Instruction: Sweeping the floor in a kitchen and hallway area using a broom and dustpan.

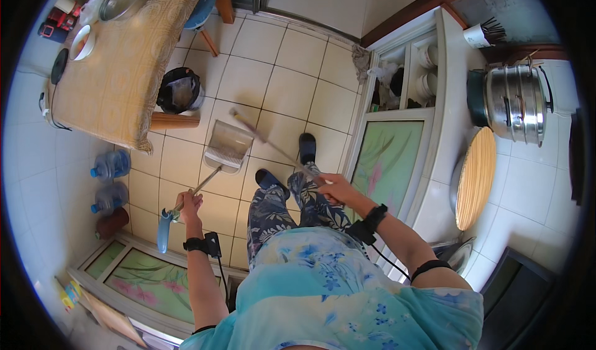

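My left hand (188, 207) grips the metal handle of a dustpan, near its blue upper end. The pan of the dustpan (229, 143) lies on the tiled floor ahead of my feet, with pale comb-like teeth near the handle side. In my right hand (336, 189) is the stick of a broom (281, 150), which slants forward and left across the floor. The broom's far end is blurred and lies just beyond the pan's right corner; its bristles cannot be made out well.
A cloth-covered table (116, 80) stands at the upper left, with a black-lined bin (180, 90) beside its leg and a blue stool (203, 9) behind. Large plastic water bottles (111, 164) line the left wall. Cabinets (389, 159) bound the right side. My slippered feet (307, 148) stand between.
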### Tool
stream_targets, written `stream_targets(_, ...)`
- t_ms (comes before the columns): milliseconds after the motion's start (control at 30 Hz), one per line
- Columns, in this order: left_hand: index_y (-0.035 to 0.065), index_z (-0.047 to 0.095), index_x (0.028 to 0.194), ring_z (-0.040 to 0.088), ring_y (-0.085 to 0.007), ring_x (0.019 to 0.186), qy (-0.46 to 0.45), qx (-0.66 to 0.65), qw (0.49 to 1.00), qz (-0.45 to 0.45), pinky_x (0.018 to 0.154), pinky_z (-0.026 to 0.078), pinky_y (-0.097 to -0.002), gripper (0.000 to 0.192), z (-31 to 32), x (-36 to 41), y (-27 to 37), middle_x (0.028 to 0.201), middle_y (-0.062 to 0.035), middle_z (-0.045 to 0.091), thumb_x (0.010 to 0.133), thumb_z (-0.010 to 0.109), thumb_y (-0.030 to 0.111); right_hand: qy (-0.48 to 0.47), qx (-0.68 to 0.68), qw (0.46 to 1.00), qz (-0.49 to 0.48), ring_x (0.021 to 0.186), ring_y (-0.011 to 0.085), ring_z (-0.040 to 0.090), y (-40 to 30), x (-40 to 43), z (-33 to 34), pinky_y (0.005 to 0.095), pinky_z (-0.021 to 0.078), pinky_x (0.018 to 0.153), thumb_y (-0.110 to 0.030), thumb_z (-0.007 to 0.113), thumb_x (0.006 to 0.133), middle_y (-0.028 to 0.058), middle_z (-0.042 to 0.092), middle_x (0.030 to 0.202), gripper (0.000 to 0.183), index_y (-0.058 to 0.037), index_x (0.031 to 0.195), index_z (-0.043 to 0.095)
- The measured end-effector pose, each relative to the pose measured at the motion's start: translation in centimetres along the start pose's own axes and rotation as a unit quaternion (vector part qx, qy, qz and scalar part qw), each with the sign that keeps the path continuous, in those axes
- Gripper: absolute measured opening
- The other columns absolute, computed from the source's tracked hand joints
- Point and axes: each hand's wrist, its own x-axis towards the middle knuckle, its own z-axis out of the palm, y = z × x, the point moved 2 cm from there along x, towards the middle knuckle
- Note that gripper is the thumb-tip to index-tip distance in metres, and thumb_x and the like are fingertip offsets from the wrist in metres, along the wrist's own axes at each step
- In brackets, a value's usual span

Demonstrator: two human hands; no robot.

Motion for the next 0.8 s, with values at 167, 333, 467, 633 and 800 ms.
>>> stream_targets(167, 0.0055, 0.052, 0.086, 0.064, -0.0198, 0.073, -0.020, -0.014, 1.000, 0.006, 0.062, 0.052, -0.0275, 0.013, -0.4, -1.2, 0.6, 0.078, -0.0072, 0.057, 0.085, 0.051, 0.018, 0.223, -0.054, 0.968, -0.101, 0.038, 0.0092, 0.042, -1.6, -0.5, -6.8, 0.0264, 0.0325, 0.035, -0.009, 0.065, 0.074, 0.0003, 0.048, 0.055, 0.039, -0.0064, 0.112, 0.057)
stream_targets(333, 0.0055, 0.052, 0.087, 0.064, -0.0201, 0.073, -0.020, -0.027, 0.999, -0.004, 0.063, 0.052, -0.0276, 0.013, 0.2, -2.5, 1.1, 0.079, -0.0073, 0.058, 0.085, 0.053, 0.018, 0.315, -0.079, 0.934, -0.150, 0.033, 0.0156, 0.042, -6.0, 3.4, -14.6, 0.0323, 0.0291, 0.031, -0.004, 0.059, 0.074, 0.0057, 0.044, 0.046, 0.011, -0.0032, 0.074, 0.048)
stream_targets(467, 0.0067, 0.053, 0.085, 0.064, -0.0198, 0.071, -0.015, -0.055, 0.998, -0.008, 0.061, 0.052, -0.0270, 0.013, -0.6, -3.0, 1.0, 0.077, -0.0059, 0.059, 0.084, 0.055, 0.019, 0.293, -0.009, 0.949, -0.116, 0.032, 0.0178, 0.042, -10.8, 5.9, -15.5, 0.0332, 0.0280, 0.030, -0.002, 0.058, 0.073, 0.0088, 0.045, 0.046, 0.012, -0.0022, 0.069, 0.046)
stream_targets(633, 0.0055, 0.054, 0.081, 0.065, -0.0196, 0.071, 0.030, -0.084, 0.996, -0.002, 0.061, 0.052, -0.0268, 0.013, 1.5, -3.4, 1.3, 0.074, -0.0070, 0.060, 0.084, 0.057, 0.017, 0.228, -0.094, 0.964, -0.102, 0.033, 0.0199, 0.045, -10.1, 7.3, -11.0, 0.0349, 0.0308, 0.030, 0.000, 0.057, 0.070, 0.0095, 0.049, 0.048, 0.012, -0.0028, 0.069, 0.045)
stream_targets(800, 0.0042, 0.054, 0.079, 0.065, -0.0196, 0.071, 0.057, -0.099, 0.993, -0.008, 0.062, 0.053, -0.0273, 0.014, 1.1, -3.7, 0.0, 0.073, -0.0073, 0.060, 0.084, 0.058, 0.017, 0.068, -0.328, 0.934, -0.125, 0.038, 0.0174, 0.048, -5.4, 2.6, -0.9, 0.0331, 0.0344, 0.033, -0.002, 0.057, 0.074, 0.0069, 0.048, 0.054, 0.015, -0.0038, 0.087, 0.051)
